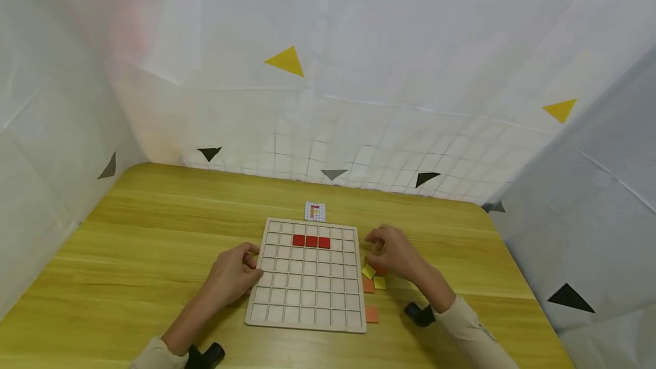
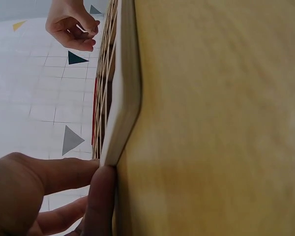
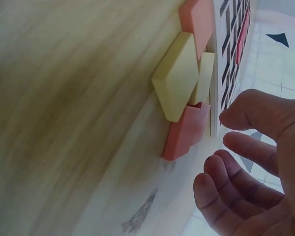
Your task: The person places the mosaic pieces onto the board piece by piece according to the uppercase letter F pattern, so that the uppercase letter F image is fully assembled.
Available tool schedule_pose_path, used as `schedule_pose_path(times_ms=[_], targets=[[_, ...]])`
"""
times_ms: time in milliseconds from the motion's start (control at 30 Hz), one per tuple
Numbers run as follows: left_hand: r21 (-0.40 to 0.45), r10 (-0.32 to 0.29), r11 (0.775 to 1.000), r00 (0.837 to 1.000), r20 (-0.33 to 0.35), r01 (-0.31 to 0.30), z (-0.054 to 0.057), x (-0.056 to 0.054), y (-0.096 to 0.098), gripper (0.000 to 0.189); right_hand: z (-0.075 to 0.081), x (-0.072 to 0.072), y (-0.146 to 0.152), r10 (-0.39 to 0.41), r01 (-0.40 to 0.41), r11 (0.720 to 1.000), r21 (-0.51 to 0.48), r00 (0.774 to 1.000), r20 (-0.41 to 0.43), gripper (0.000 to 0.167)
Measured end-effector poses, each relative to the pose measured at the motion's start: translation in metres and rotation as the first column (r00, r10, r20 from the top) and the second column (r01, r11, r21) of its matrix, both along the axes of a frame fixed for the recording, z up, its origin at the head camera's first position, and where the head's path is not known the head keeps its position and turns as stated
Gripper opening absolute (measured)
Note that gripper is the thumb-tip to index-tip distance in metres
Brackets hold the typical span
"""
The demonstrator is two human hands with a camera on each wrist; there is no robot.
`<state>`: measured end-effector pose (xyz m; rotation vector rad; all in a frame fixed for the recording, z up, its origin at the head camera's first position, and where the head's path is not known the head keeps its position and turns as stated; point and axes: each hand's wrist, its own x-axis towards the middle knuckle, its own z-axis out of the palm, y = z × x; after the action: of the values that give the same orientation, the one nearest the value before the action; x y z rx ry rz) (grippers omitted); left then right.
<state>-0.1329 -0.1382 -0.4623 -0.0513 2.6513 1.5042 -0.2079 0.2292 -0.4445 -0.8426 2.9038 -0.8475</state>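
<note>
A pale wooden grid board (image 1: 310,298) lies on the table with three red square tiles (image 1: 311,241) side by side in its second row from the far edge. At the board's left edge my left hand (image 1: 232,274) pinches the rim between thumb and finger, seen close in the left wrist view on the board's side (image 2: 130,73). My right hand (image 1: 393,251) hovers by the right edge, fingers loosely bent and nothing between them. Just under it lie yellow tiles (image 3: 177,78) and red-orange tiles (image 3: 187,130), some overlapping.
A small printed card (image 1: 315,211) with a coloured pattern on a grid lies beyond the board's far edge. Another orange tile (image 1: 372,315) sits beside the board's near right corner. White sheeting (image 1: 359,101) with triangle markers surrounds the wooden table (image 1: 169,215).
</note>
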Motion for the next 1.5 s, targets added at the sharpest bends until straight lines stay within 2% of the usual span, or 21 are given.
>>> schedule_pose_path(times_ms=[400, 767, 1133, 1500], targets=[[0.010, -0.012, 1.000, 1.000, 0.001, 0.012, 0.001, 0.001, -0.001, 0.041, -0.006, 0.007, 0.015, -0.002, 0.002, 1.000, 0.014, 1.000, -0.023, 0.022], [-0.002, -0.008, 1.000, 1.000, 0.002, 0.008, 0.003, 0.001, -0.001, 0.040, -0.010, 0.014, 0.026, 0.008, -0.008, 0.998, 0.057, 1.000, 0.014, 0.024], [0.000, -0.011, 1.000, 1.000, -0.005, 0.011, 0.002, 0.002, 0.000, 0.040, -0.012, 0.016, 0.029, 0.036, -0.037, 0.999, 0.026, 0.998, 0.061, 0.023], [0.002, -0.009, 1.000, 1.000, 0.001, 0.009, 0.004, 0.002, 0.000, 0.040, -0.011, 0.018, 0.028, 0.012, -0.015, 1.000, 0.025, 0.995, 0.104, 0.019]])
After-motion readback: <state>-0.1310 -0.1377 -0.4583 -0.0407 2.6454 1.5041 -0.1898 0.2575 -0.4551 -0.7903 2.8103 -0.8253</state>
